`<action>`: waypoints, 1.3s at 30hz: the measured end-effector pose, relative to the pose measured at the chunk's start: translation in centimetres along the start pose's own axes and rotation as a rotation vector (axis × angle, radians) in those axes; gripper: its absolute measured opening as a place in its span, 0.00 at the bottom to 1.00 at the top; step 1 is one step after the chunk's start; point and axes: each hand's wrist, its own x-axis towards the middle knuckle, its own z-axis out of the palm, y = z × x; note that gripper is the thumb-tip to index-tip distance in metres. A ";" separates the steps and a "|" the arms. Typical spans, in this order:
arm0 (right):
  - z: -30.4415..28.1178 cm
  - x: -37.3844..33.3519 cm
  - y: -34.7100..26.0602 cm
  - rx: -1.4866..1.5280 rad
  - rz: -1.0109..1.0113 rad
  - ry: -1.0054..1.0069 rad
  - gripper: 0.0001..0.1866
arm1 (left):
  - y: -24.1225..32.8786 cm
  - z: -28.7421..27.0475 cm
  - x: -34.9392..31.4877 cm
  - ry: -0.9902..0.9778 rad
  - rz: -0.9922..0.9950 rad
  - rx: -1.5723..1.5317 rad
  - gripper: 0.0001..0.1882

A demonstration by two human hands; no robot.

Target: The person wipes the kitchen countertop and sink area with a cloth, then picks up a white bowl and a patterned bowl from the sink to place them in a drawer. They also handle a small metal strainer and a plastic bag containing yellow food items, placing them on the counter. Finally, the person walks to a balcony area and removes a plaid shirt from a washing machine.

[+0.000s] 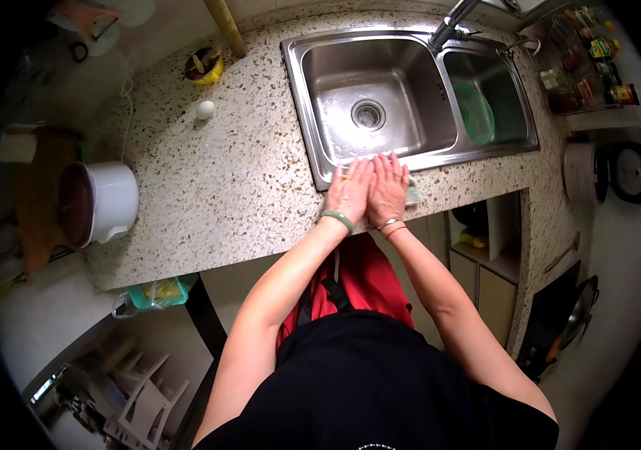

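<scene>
Side by side, my left hand [348, 189] and my right hand [389, 189] lie flat at the front rim of the steel sink [311, 161]. The fingers of both are stretched out, with the fingertips reaching onto the rim. A pale green piece, apparently a cloth [413, 193], shows beside my right hand; how much of it lies beneath the hands is hidden. My left wrist carries a green bangle, and bracelets circle the right one.
A white egg [205, 110] and a yellow bowl [206, 67] sit on the speckled counter [208, 187]. Far left stands a white pot [112, 201]. The sink's smaller basin holds a green bowl [474, 112], near the faucet [452, 28]. Bottles [598, 60] line the right wall.
</scene>
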 end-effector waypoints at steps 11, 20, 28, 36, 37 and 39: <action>-2.7 -4.2 -9.0 0.334 -0.460 -0.139 0.30 | -3.6 -2.3 -13.9 0.178 -0.257 -0.197 0.36; -2.4 -4.6 -6.1 0.239 -0.587 -0.279 0.29 | -0.9 -0.3 -13.1 0.068 -0.310 -0.019 0.35; -0.3 2.6 -9.6 0.113 -0.688 -0.258 0.30 | -6.1 -3.6 -8.6 0.017 -0.390 0.009 0.34; 2.4 13.0 -14.7 -0.034 -0.617 -0.289 0.30 | -15.3 -6.8 -0.6 -0.103 -0.415 0.114 0.36; 3.0 14.6 -14.9 -0.039 -0.614 -0.269 0.30 | -16.3 -7.3 1.0 -0.120 -0.423 0.127 0.36; 4.3 17.9 -16.0 -0.008 -0.632 -0.206 0.30 | -18.9 -8.0 3.4 -0.110 -0.460 0.060 0.36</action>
